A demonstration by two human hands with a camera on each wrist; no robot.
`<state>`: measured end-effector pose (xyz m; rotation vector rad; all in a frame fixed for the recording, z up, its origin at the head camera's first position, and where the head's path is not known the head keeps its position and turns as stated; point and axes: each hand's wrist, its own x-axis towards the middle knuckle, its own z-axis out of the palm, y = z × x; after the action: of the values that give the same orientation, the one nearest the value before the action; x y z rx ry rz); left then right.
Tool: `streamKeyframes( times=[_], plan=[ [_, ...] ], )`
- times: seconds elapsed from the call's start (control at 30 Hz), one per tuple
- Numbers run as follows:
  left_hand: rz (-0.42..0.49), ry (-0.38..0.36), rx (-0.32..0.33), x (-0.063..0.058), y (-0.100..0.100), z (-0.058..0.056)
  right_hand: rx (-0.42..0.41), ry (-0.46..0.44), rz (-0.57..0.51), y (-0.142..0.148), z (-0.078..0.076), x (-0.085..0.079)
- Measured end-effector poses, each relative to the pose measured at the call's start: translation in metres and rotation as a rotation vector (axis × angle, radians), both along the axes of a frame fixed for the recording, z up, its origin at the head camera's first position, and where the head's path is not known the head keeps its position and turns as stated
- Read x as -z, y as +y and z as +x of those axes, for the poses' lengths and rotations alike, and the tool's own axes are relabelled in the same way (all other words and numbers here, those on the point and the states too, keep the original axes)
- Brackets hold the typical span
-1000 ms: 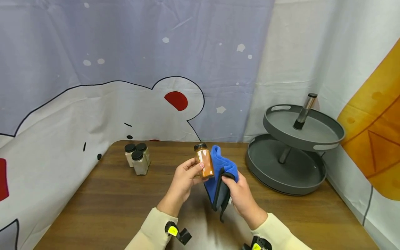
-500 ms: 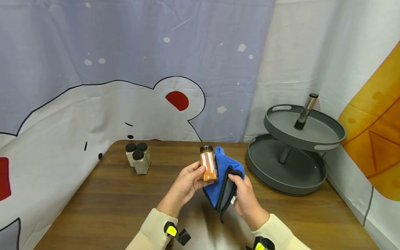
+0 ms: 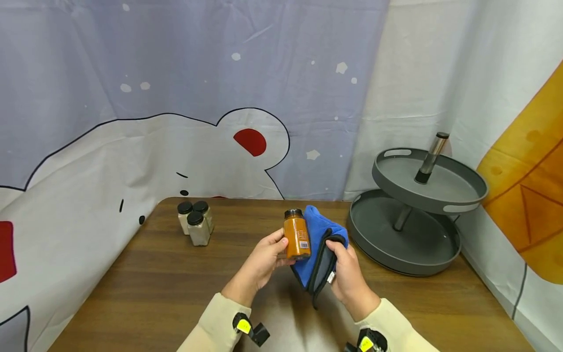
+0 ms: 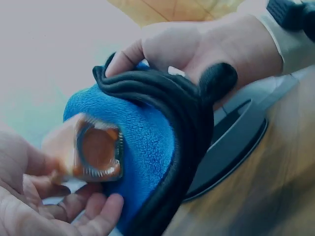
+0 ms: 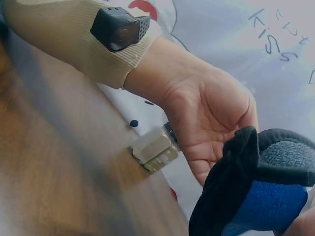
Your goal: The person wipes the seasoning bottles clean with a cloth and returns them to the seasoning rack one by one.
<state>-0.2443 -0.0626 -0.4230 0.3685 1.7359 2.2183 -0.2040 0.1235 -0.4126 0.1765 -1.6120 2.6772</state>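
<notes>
My left hand [image 3: 262, 259] pinches a spice jar [image 3: 297, 235] with orange contents and a black lid, its label and barcode facing the head camera. In the left wrist view the square glass base of the jar [image 4: 100, 151] shows. A blue cloth [image 3: 323, 226] with a grey reverse and black edging lies against the jar's right side. My right hand [image 3: 348, 276] grips this cloth, thumb on the near face; its other fingers are mostly hidden behind. Both hands are above the table. In the right wrist view the cloth [image 5: 266, 201] hides the jar.
Three black-lidded jars of pale contents, the front one [image 3: 199, 232] nearest, stand together at the table's back left. A two-tier grey round tray stand [image 3: 404, 254] occupies the back right. A printed curtain [image 3: 176, 156] hangs behind the wooden table [image 3: 154, 293].
The jar has moved slightly right and turned, so its orange label and barcode now face the head camera. The cloth and right hand have shifted a little to the right.
</notes>
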Motion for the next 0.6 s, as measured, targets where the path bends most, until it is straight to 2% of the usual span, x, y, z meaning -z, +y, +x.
streamKeyframes(
  times=[0.07, 0.3, 0.43, 0.6],
  plan=[
    [-0.043, -0.006, -0.028, -0.003, 0.0, 0.0, 0.006, 0.01, 0.015, -0.001, 0.0, -0.002],
    [-0.061, 0.017, -0.033, -0.013, 0.002, 0.001, 0.023, 0.036, 0.078, -0.006, 0.0, -0.009],
    [-0.076, 0.044, -0.078, -0.014, 0.005, 0.003, -0.003, 0.065, 0.098, -0.007, 0.001, -0.012],
    [-0.042, 0.02, -0.144, -0.012, 0.006, 0.005, -0.029, 0.072, 0.133, -0.008, 0.002, -0.014]
  ],
)
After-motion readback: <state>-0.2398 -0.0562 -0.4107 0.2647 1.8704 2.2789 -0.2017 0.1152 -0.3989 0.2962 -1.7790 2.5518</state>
